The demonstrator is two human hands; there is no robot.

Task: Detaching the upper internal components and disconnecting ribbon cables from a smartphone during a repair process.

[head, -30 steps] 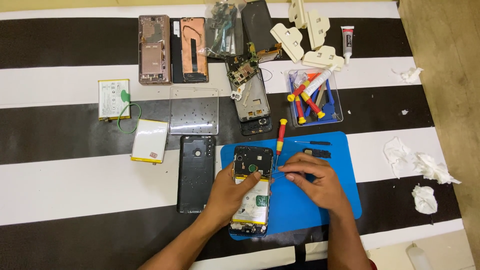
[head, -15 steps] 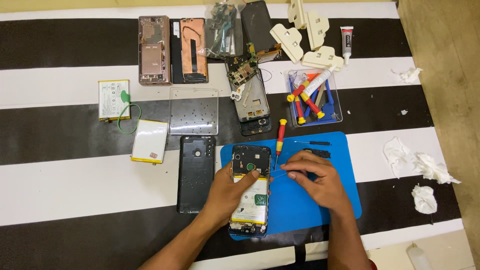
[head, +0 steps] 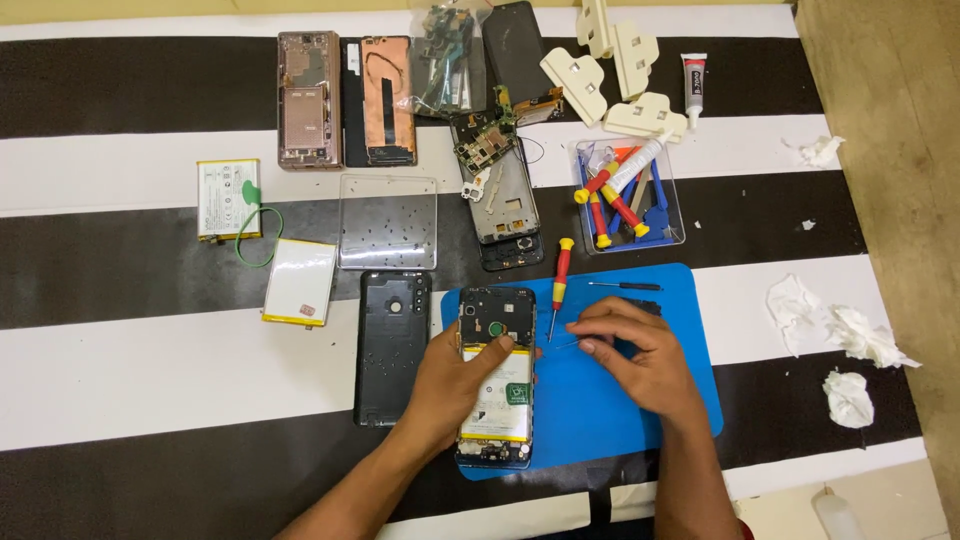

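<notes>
Left hand point(head: 455, 385) grips the opened phone point(head: 495, 375); right hand point(head: 640, 355) pinches, seemingly, thin tweezers point(head: 565, 345).

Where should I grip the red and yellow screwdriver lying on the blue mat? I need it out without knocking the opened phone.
Probably the red handle just below the yellow cap, coming from above and the far side. The screwdriver lies lengthwise, tip toward the hands, close beside the opened phone, so its upper handle near the mat edge is freest.
</notes>
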